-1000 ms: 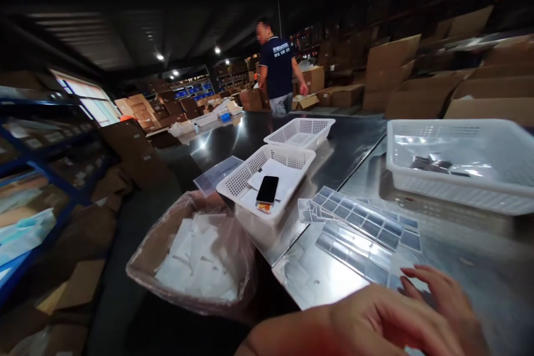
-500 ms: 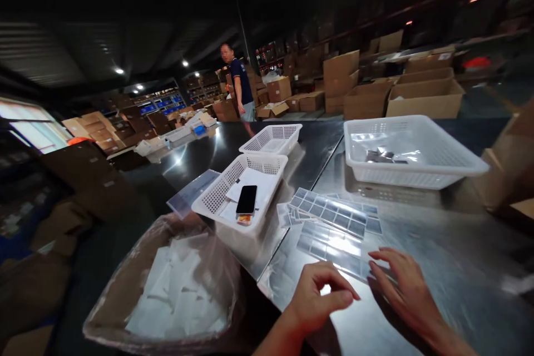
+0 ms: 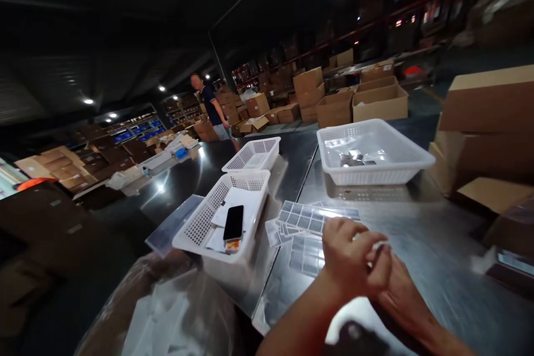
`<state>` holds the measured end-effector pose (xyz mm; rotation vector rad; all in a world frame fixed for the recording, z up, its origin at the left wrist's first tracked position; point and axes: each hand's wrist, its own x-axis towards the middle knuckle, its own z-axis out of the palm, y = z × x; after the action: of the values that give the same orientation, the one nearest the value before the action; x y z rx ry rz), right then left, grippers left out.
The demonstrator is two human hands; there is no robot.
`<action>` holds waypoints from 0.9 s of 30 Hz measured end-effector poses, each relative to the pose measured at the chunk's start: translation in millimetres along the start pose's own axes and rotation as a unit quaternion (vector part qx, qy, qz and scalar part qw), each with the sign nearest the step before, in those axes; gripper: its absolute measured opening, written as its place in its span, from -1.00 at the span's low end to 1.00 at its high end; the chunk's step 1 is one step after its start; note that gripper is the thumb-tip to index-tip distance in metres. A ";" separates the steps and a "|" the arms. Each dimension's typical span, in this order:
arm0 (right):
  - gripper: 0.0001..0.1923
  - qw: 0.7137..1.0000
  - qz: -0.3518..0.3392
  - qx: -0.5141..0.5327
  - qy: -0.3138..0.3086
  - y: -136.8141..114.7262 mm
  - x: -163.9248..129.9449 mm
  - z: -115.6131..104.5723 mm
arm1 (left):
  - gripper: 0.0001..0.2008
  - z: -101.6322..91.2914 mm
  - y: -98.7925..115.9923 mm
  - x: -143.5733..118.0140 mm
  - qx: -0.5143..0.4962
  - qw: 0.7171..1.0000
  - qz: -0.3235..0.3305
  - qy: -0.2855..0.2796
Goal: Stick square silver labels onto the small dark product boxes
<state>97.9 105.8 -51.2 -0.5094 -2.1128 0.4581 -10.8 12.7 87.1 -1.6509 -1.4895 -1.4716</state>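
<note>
Steel counter (image 3: 438,239): gridded sheets (image 3: 302,217) lie forward-left, long axis roughly left-right, left hand (image 3: 348,258) nearer. Right hand (image 3: 398,286) against it; both grips curled, can't tell what's held, if anything.

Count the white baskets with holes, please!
3: the near basket holding a phone, the back basket behind it, and the right basket with clear plastic inside. More could be hidden farther back.

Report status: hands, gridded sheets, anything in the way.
Left hand, right hand together, contents unclear. Gridded sheets on metal table. Left hand partly blocks view.
</note>
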 end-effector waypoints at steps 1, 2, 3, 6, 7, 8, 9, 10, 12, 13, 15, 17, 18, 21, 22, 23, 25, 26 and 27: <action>-0.75 1.000 -0.013 0.010 0.006 -0.5 0.8 -0.4 | -0.85 10.9 -14.4 -0.3 0.035 0.999 0.004 0.024; -0.75 1.000 -0.024 0.018 0.010 -0.3 1.1 -0.5 | -0.84 20.4 -29.3 -2.8 0.065 0.997 -0.005 0.046; -0.76 0.999 -0.028 0.024 0.014 1.0 1.0 -0.1 | -0.82 27.9 -44.0 -7.5 0.092 0.994 -0.019 0.064; -0.71 0.999 -0.025 0.029 0.024 9.6 -1.0 4.2 | -0.76 38.5 -80.2 -29.3 0.151 0.984 -0.055 0.083; -0.69 0.999 -0.020 0.028 0.022 13.2 -1.7 6.4 | -0.76 38.9 -88.1 -36.8 0.164 0.982 -0.057 0.071; -0.68 0.999 -0.015 0.028 0.012 16.5 -2.3 8.7 | -0.75 38.5 -93.8 -43.4 0.176 0.981 -0.059 0.049; -0.66 1.000 -0.007 0.026 0.004 19.3 -2.9 11.2 | -0.75 37.6 -97.6 -48.5 0.185 0.981 -0.061 0.022; -0.64 1.000 0.003 0.022 -0.011 21.5 -3.5 13.6 | -0.75 36.7 -99.7 -51.9 0.194 0.979 -0.067 -0.007; -0.62 0.999 0.023 0.009 -0.036 23.9 -5.3 18.3 | -0.76 35.4 -100.8 -54.5 0.209 0.971 -0.093 -0.066; -0.61 0.998 0.030 0.000 -0.047 24.4 -6.6 20.5 | -0.77 35.0 -100.4 -54.2 0.215 0.965 -0.111 -0.098; -0.60 0.998 0.030 -0.017 -0.061 24.9 -10.0 24.4 | -0.79 34.4 -98.9 -52.3 0.228 0.950 -0.147 -0.156; -0.60 0.997 0.013 -0.034 -0.068 25.8 -13.4 27.3 | -0.80 33.2 -96.9 -50.0 0.239 0.932 -0.179 -0.205; -0.60 0.997 0.005 -0.042 -0.070 26.5 -14.5 28.2 | -0.80 32.4 -95.8 -48.9 0.244 0.924 -0.190 -0.224; -0.59 0.995 -0.021 -0.061 -0.076 30.2 -14.8 28.2 | -0.79 29.9 -92.4 -45.7 0.253 0.912 -0.198 -0.254; -0.60 0.994 -0.031 -0.066 -0.083 31.6 -13.9 27.5 | -0.79 29.1 -91.4 -44.6 0.256 0.912 -0.194 -0.257; -0.60 0.993 -0.043 -0.072 -0.087 32.8 -12.8 26.8 | -0.79 28.5 -90.4 -43.7 0.257 0.912 -0.190 -0.256; -0.63 0.990 -0.070 -0.081 -0.087 33.8 -10.6 25.1 | -0.80 27.4 -88.6 -42.3 0.256 0.916 -0.180 -0.250; -0.64 0.990 -0.079 -0.084 -0.084 33.1 -9.7 24.3 | -0.80 26.9 -87.8 -41.9 0.253 0.918 -0.177 -0.247; -0.65 0.990 -0.081 -0.087 -0.080 31.5 -9.1 23.5 | -0.80 26.4 -87.3 -41.8 0.250 0.921 -0.176 -0.243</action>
<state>89.0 124.7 -85.7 -0.4052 -2.3414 0.2297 -72.6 44.9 15.1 -1.5309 -2.3023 -0.7317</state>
